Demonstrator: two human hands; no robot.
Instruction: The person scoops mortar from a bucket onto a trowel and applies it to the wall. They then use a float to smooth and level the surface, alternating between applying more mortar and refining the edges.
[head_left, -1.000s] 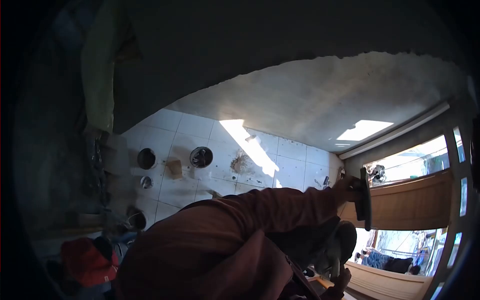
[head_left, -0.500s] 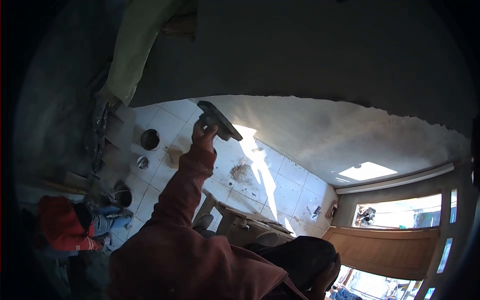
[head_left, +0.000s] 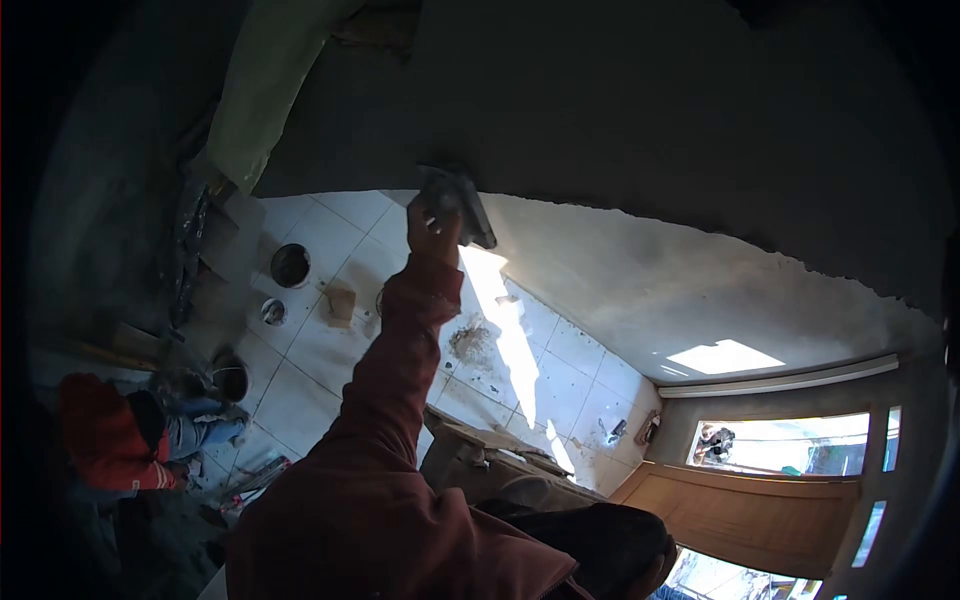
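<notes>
A dark, flat hand float (head_left: pixel 470 208) is held in my left hand (head_left: pixel 435 232), whose fingers are wrapped round its grip. The float is blurred and overlaps the lower edge of the dark grey plaster (head_left: pixel 640 130), close to the surface; whether it touches cannot be made out. My left arm, in a reddish-brown sleeve, reaches up from the bottom of the view. At the lower right, part of my right hand (head_left: pixel 662 568) shows beside my dark-trousered knee; its fingers are too hidden to read.
A person in a red top (head_left: pixel 110 435) is low at the left. Buckets (head_left: pixel 290 265) and a brown block (head_left: pixel 340 303) stand on the tiled floor (head_left: pixel 300 385). A wooden support (head_left: pixel 470 450) lies below my arm. A wooden panel (head_left: pixel 750 510) and window openings are at the right.
My left hand swung from the far right to the left with the float, then moved slightly up and right to the plaster's edge. The view also shifted, showing more of the person in red.
</notes>
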